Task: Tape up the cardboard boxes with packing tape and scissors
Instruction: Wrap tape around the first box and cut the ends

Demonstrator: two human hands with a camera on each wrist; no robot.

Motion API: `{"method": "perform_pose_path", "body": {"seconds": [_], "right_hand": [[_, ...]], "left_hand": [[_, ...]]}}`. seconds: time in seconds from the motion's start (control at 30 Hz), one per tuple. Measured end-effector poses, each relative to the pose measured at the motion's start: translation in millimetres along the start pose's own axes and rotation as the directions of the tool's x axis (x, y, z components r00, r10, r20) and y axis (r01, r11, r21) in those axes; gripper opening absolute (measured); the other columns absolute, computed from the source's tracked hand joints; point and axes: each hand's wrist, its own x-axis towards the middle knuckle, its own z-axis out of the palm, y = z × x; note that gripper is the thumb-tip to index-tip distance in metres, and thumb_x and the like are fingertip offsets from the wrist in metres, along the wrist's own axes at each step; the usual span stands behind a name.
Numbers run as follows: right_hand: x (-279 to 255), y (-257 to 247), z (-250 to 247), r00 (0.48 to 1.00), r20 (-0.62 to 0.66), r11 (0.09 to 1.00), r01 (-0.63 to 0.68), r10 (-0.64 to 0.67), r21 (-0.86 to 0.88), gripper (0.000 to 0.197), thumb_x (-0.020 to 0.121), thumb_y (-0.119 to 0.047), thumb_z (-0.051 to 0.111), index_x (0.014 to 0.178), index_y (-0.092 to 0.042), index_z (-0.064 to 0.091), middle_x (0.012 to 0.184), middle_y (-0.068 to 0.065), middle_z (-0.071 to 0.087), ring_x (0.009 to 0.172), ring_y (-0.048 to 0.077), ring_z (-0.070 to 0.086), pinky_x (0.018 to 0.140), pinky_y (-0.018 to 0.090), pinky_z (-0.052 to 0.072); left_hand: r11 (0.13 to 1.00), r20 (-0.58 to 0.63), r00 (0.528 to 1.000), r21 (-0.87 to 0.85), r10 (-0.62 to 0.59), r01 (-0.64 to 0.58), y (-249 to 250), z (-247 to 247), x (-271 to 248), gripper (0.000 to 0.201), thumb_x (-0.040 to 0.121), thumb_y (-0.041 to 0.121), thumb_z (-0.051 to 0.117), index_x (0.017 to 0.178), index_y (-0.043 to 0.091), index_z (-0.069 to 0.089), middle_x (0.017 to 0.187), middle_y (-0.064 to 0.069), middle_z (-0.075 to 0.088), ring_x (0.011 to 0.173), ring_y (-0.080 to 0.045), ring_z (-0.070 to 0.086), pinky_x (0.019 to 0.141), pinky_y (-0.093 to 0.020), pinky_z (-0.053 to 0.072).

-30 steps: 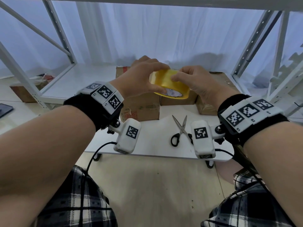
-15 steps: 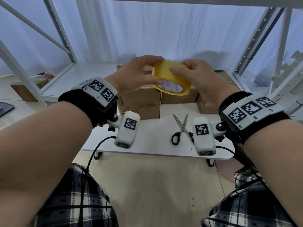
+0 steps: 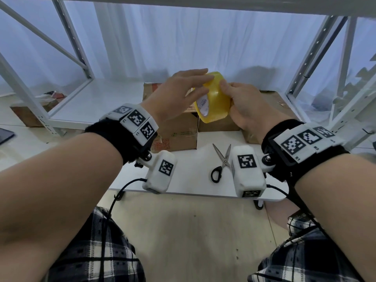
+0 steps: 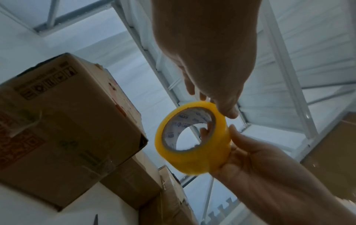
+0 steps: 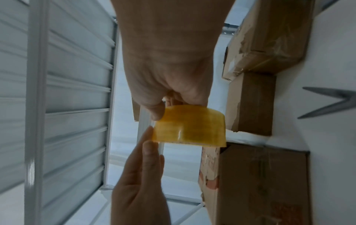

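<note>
Head view: tape roll [image 3: 213,99] aloft between 2 hands, above cardboard boxes [image 3: 177,131]; gripped by right hand [image 3: 243,107], core axis sideways toward left hand [image 3: 175,96], straight fingers grazing its rim; scissors [image 3: 220,161] below.

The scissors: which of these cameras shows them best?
The head view: the scissors lie whole on the white table, blades spread, black handles toward the person. The right wrist view catches only the spread metal blades at its right edge. The left wrist view shows just a blade tip at the bottom edge.
</note>
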Motion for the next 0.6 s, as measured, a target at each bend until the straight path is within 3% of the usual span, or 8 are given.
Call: {"method": "perform_pose_path", "body": {"seconds": [0.07,0.1,0.17,0.23,0.3,0.43,0.5,0.6], "right_hand": [[0.6,-2.3,2.3,1.0,-0.015,0.991,-0.019,0.021,0.135,0.013,0.098,-0.012,0.052,0.097,-0.002,0.06,0.092,0.011,0.071,0.085,0.023,0.069,0.085,0.044,0.056],[0.3,-3.9,3.5,1.0,-0.017,0.98,-0.022,0.026,0.2,0.012,0.097,-0.009,0.053,0.096,-0.001,0.061,0.086,0.011,0.072,0.08,0.022,0.07,0.082,0.042,0.058],[-0.5,-6.2,6.1,1.0,-0.002,0.961,-0.005,0.005,0.278,0.008,0.096,-0.003,0.053,0.097,0.0,0.06,0.077,0.009,0.073,0.074,0.019,0.071,0.079,0.038,0.059],[-2.4,-7.2,7.7,0.999,0.027,0.967,0.026,-0.034,0.254,0.007,0.094,0.0,0.055,0.098,-0.002,0.061,0.079,0.007,0.074,0.076,0.017,0.072,0.078,0.032,0.059],[-3.1,-6.9,7.7,0.998,0.036,0.975,0.047,-0.056,0.219,0.008,0.092,-0.001,0.059,0.098,-0.004,0.062,0.082,0.005,0.074,0.079,0.015,0.071,0.077,0.029,0.058],[-0.2,-5.8,4.2,0.995,0.017,0.994,0.097,-0.099,0.057,0.026,0.09,-0.012,0.065,0.112,-0.002,0.061,0.087,0.003,0.067,0.075,0.008,0.065,0.07,0.022,0.053],[-0.5,-4.5,3.6,0.996,0.014,0.993,0.091,-0.09,-0.073,0.027,0.089,-0.02,0.068,0.11,-0.005,0.061,0.085,0.003,0.064,0.07,0.008,0.059,0.067,0.023,0.05],[3.4,-2.0,0.7,0.985,-0.081,0.958,0.124,-0.149,-0.258,0.032,0.088,-0.032,0.068,0.108,-0.013,0.052,0.09,0.0,0.056,0.073,0.009,0.055,0.066,0.024,0.05]], "left_hand": [[0.995,0.022,0.998,-0.074,-0.061,0.062,5.2,3.2,1.3,0.05,0.099,0.038,0.047,0.146,0.027,0.036,0.156,0.0,0.022,0.138,-0.016,0.032,0.11,-0.028,0.028],[0.977,0.048,0.989,-0.154,-0.143,0.149,7.3,4.9,2.4,0.057,0.098,0.041,0.046,0.149,0.026,0.028,0.156,-0.002,0.018,0.134,-0.016,0.037,0.107,-0.028,0.033],[0.855,0.109,0.936,-0.382,-0.335,0.35,9.1,8.6,4.7,0.058,0.098,0.045,0.045,0.146,0.017,0.029,0.147,-0.007,0.034,0.118,-0.016,0.053,0.099,-0.032,0.046],[0.689,0.179,0.882,-0.565,-0.435,0.454,9.0,8.7,5.3,0.048,0.098,0.046,0.045,0.128,0.009,0.05,0.124,-0.009,0.06,0.104,-0.019,0.065,0.095,-0.039,0.052],[0.595,0.194,0.875,-0.666,-0.444,0.45,8.0,7.0,5.1,0.041,0.098,0.042,0.048,0.114,0.007,0.062,0.11,-0.008,0.069,0.1,-0.02,0.068,0.095,-0.039,0.052],[0.489,0.165,0.886,-0.783,-0.433,0.384,12.6,2.5,4.2,0.026,0.1,0.029,0.048,0.103,0.008,0.062,0.103,-0.008,0.069,0.098,-0.022,0.066,0.093,-0.037,0.052],[0.491,0.162,0.885,-0.782,-0.436,0.385,16.0,1.2,3.7,0.022,0.1,0.026,0.047,0.098,0.01,0.062,0.098,-0.006,0.069,0.095,-0.023,0.065,0.091,-0.039,0.052],[0.521,0.159,0.861,-0.738,-0.483,0.428,23.2,-3.2,2.0,0.025,0.1,0.025,0.046,0.079,0.018,0.058,0.07,0.005,0.062,0.071,-0.014,0.059,0.072,-0.033,0.048]]}}
